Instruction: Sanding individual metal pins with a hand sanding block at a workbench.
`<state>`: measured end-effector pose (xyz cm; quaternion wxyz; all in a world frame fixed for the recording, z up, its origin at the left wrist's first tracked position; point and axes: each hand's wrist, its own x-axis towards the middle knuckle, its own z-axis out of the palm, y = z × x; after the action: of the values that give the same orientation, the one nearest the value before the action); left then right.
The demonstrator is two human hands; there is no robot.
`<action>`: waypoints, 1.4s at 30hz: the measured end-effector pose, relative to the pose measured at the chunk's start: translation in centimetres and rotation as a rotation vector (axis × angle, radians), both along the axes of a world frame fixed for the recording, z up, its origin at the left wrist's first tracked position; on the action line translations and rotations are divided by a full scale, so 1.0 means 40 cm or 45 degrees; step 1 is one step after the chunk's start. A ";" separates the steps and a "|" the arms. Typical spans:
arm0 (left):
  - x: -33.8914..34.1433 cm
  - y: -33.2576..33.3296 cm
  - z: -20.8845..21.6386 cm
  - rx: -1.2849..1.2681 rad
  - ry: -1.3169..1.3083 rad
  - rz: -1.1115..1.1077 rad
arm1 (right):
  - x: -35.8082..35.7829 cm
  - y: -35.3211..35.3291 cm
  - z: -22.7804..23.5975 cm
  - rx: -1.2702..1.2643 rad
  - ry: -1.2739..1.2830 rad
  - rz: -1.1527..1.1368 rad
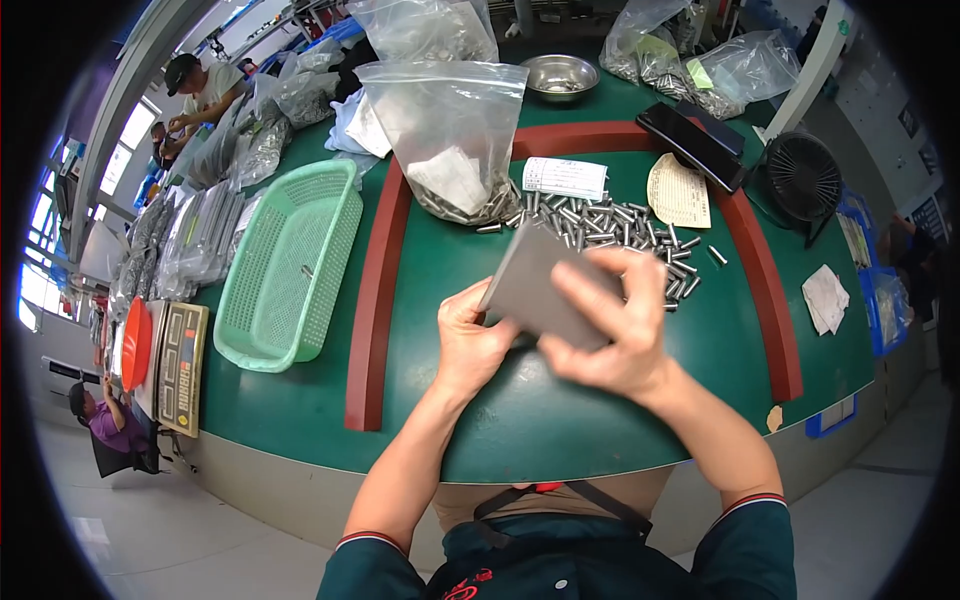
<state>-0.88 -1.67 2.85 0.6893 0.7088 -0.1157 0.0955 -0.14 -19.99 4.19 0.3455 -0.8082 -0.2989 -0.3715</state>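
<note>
My left hand is closed on the left edge of a flat grey rectangular slab, which is tilted above the table; its exact kind I cannot make out. Over the slab's right side is my right hand, slightly blurred, with its fingers spread across the face. Whether those fingertips press on it, I cannot tell. Just beyond the slab lies a loose heap of short metal pins, partly hidden by the slab and my right hand. A clear bag holding more metal parts stands behind them.
Dark red rails frame the green table on three sides. Left are a green basket and a scale. Phones, a black fan and a cloth lie right. A metal bowl stands behind.
</note>
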 end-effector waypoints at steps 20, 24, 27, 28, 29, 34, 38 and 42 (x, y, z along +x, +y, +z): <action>0.027 0.040 -0.019 -0.020 -0.054 -0.049 | 0.047 -0.057 0.003 -0.068 0.148 -0.107; 0.036 0.036 -0.036 0.011 -0.045 -0.013 | 0.017 -0.042 0.027 0.038 0.181 0.162; 0.035 0.036 -0.032 -0.099 -0.008 0.008 | 0.002 -0.028 0.045 -0.133 0.199 0.170; 0.034 0.039 -0.028 -0.069 -0.036 -0.018 | 0.025 -0.051 0.036 -0.138 0.233 -0.041; 0.032 0.044 -0.028 -0.065 -0.036 -0.022 | 0.042 -0.069 0.028 -0.214 0.174 -0.299; 0.036 0.037 -0.032 -0.170 0.005 -0.026 | -0.017 -0.013 0.051 -0.161 0.256 0.334; 0.030 0.034 -0.023 -0.052 -0.076 -0.011 | 0.059 -0.077 -0.001 -0.049 0.317 -0.346; 0.028 0.038 -0.034 -0.068 -0.016 -0.002 | -0.013 -0.017 0.049 0.009 0.162 0.237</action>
<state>0.25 -0.17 1.50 0.7074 0.6893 -0.1178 0.1025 -0.67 -20.66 6.16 0.3998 -0.7976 -0.3488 -0.2869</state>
